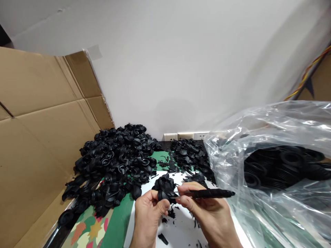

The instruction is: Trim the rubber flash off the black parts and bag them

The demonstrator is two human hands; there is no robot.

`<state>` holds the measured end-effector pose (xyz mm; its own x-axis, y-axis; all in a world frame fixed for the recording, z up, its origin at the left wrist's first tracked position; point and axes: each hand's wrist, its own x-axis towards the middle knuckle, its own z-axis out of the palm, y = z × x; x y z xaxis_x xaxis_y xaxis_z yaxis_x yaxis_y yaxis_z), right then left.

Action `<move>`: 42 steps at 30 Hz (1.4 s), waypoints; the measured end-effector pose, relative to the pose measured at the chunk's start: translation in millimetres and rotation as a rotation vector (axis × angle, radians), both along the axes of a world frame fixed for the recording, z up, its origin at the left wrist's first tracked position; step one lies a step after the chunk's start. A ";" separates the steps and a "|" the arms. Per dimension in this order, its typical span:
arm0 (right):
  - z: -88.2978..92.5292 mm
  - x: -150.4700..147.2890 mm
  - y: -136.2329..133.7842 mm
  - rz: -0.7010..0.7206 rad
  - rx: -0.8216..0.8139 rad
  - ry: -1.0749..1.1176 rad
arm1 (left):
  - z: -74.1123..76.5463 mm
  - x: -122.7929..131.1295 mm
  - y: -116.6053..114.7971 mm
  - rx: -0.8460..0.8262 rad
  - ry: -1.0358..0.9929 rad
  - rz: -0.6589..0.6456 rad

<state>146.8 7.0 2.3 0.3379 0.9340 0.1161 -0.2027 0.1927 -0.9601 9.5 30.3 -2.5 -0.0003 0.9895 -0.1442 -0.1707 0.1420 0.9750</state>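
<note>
Over a white sheet [144, 215], my left hand [147, 215] pinches a black ribbed rubber boot [163, 195] between thumb and fingers. My right hand [207, 213] grips a slim tool with a black handle [213, 193], held almost level and pointing left. Its thin metal end reaches the boot; whether it is a blade or prongs I cannot tell. More black rubber lies right behind the held piece. Small black scraps [162, 238] are scattered on the sheet below my hands.
A large heap of black rubber boots [116, 158] rises at the left, beside a cardboard panel [38, 120]. Black trimmings [188, 153] are piled at the back, below wall sockets [170, 137]. At the right, a clear plastic bag [227, 162] holds ribbed black boots [279, 168].
</note>
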 end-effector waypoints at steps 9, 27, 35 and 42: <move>-0.3 -9.5 -1.0 -0.052 -0.055 0.010 | 3.9 2.2 -1.6 -0.011 0.022 -0.015; -0.5 0.0 8.5 -0.073 0.593 -0.874 | -0.3 4.1 -6.2 0.002 -0.010 -0.112; 11.7 35.7 37.7 -0.368 0.430 -0.887 | 3.0 3.2 -6.5 -0.034 -0.084 -0.127; 1.2 48.5 45.2 -0.437 0.302 -0.773 | -1.0 -1.4 -7.3 -0.188 -0.220 -0.283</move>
<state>195.3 52.2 3.5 0.3791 0.6364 0.6718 0.6201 0.3642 -0.6949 8.1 22.9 -3.4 0.3196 0.9023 -0.2893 -0.3005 0.3860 0.8722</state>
